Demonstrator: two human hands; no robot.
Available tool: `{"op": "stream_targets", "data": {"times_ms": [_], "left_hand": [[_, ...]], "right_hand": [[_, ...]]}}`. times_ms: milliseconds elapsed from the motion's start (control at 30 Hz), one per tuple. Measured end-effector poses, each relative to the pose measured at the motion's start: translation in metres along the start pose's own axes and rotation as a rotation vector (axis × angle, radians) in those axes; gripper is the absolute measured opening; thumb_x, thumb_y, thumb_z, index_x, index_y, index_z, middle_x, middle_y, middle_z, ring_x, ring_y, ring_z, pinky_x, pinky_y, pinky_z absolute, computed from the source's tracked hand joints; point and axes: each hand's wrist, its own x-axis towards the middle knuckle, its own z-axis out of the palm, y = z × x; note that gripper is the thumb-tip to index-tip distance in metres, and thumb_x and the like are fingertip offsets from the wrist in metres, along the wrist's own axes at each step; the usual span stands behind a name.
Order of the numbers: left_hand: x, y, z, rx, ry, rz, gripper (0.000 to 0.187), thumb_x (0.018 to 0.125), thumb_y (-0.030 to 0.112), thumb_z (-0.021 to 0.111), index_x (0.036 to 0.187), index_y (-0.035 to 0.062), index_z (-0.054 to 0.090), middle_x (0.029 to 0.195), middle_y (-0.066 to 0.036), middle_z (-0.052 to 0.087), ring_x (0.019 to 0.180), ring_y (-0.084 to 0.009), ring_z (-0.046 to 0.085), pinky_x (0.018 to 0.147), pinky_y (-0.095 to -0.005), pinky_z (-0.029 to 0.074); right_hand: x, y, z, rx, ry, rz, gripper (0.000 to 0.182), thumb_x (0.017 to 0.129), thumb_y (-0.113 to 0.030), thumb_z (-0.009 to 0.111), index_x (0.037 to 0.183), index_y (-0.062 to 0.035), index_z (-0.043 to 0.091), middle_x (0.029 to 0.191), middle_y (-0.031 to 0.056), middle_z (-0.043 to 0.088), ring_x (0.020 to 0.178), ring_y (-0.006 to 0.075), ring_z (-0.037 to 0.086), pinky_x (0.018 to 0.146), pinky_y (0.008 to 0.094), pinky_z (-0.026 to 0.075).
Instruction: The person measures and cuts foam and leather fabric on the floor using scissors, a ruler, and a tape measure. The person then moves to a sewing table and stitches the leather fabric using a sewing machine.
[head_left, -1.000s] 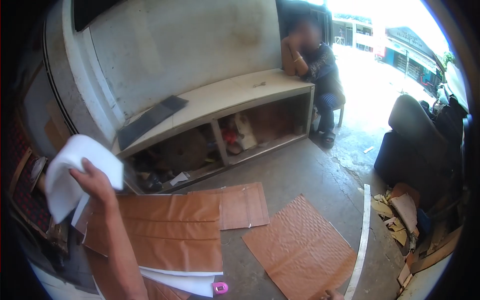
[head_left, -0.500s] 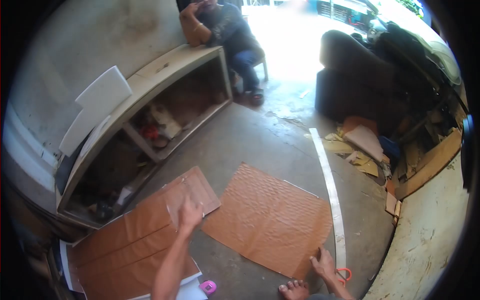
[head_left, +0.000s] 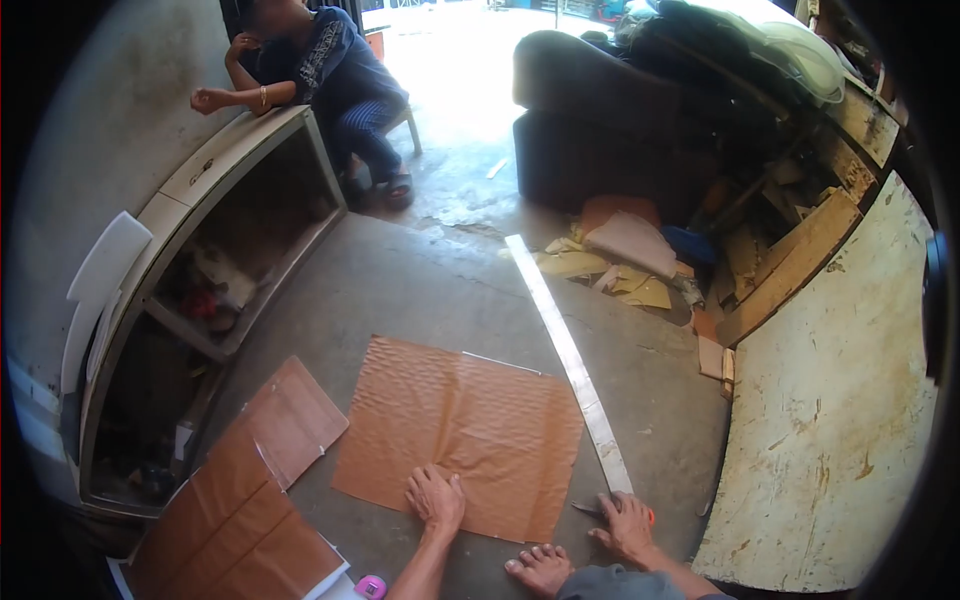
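A brown leather-like sheet (head_left: 470,420) with a wrinkled surface lies flat on the floor in front of me. My left hand (head_left: 437,500) rests on its near edge, fingers spread. To the right, my right hand (head_left: 627,528) closes over a pair of scissors (head_left: 587,511); a blade pokes out on its left and a bit of orange-red handle shows by the fingers. Just beyond that hand is the near end of a long, pale metal strip (head_left: 570,365), which runs away from me. Another brown sheet (head_left: 235,520), with white backing at its edges, lies at lower left under a smaller brown piece (head_left: 295,420).
A pink tape measure (head_left: 371,587) sits by the left sheet. An open-fronted cabinet (head_left: 325,160) stands along the left wall, a seated person (head_left: 350,80) leaning on it. A dark sofa (head_left: 600,140), scraps (head_left: 640,255) and a worn board (head_left: 820,420) line the right. My bare foot (head_left: 540,568) is close to the sheet.
My left hand has left the left-hand pieces and come down on the middle sheet. My right hand has moved from that sheet's corner onto the scissors. The view has swung right.
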Motion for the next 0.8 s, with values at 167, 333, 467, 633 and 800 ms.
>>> {"op": "stream_targets", "data": {"times_ms": [167, 333, 467, 633, 800], "left_hand": [[0.005, -0.007, -0.035, 0.146, -0.439, 0.020, 0.051, 0.085, 0.045, 0.074, 0.110, 0.0014, 0.068, 0.111, -0.024, 0.068, 0.109, -0.0398, 0.064, 0.090, -0.0513, 0.047], [0.031, -0.006, -0.051, 0.370, -0.485, 0.033, 0.047, 0.084, 0.046, 0.074, 0.098, 0.0010, 0.077, 0.100, -0.024, 0.074, 0.099, -0.0388, 0.072, 0.082, -0.0508, 0.052], [0.101, 0.028, -0.036, 0.224, -0.091, 0.314, 0.043, 0.086, 0.028, 0.073, 0.117, 0.0001, 0.061, 0.122, -0.020, 0.063, 0.113, -0.0375, 0.060, 0.091, -0.0560, 0.046], [0.197, 0.013, 0.026, 0.181, 0.094, 0.748, 0.052, 0.086, 0.021, 0.071, 0.131, 0.0003, 0.054, 0.131, -0.021, 0.056, 0.123, -0.0406, 0.051, 0.103, -0.0543, 0.042], [0.213, 0.052, -0.035, 0.293, -0.462, 0.517, 0.050, 0.081, 0.026, 0.078, 0.122, 0.0008, 0.064, 0.142, -0.023, 0.053, 0.132, -0.0415, 0.048, 0.103, -0.0497, 0.044]], "right_hand": [[-0.011, 0.056, 0.011, -0.078, 0.107, 0.002, 0.060, 0.082, -0.027, 0.077, 0.135, -0.0072, 0.057, 0.118, 0.0146, 0.059, 0.113, 0.0347, 0.053, 0.099, 0.0490, 0.042], [-0.007, 0.050, -0.017, -0.001, 0.400, 0.289, 0.046, 0.086, -0.013, 0.070, 0.129, -0.0034, 0.059, 0.112, 0.0181, 0.060, 0.106, 0.0376, 0.056, 0.095, 0.0473, 0.046], [-0.048, 0.032, -0.026, 0.211, 0.116, 0.112, 0.044, 0.086, -0.011, 0.068, 0.129, -0.0032, 0.059, 0.111, 0.0192, 0.059, 0.106, 0.0378, 0.058, 0.092, 0.0444, 0.050], [-0.095, 0.014, 0.003, 0.298, -0.100, 0.091, 0.040, 0.088, -0.012, 0.065, 0.127, -0.0047, 0.060, 0.109, 0.0190, 0.059, 0.107, 0.0375, 0.059, 0.092, 0.0438, 0.051], [-0.107, 0.026, -0.007, 0.307, -0.057, 0.339, 0.044, 0.087, -0.011, 0.064, 0.130, -0.0028, 0.057, 0.113, 0.0193, 0.058, 0.110, 0.0380, 0.058, 0.094, 0.0439, 0.050]]}}
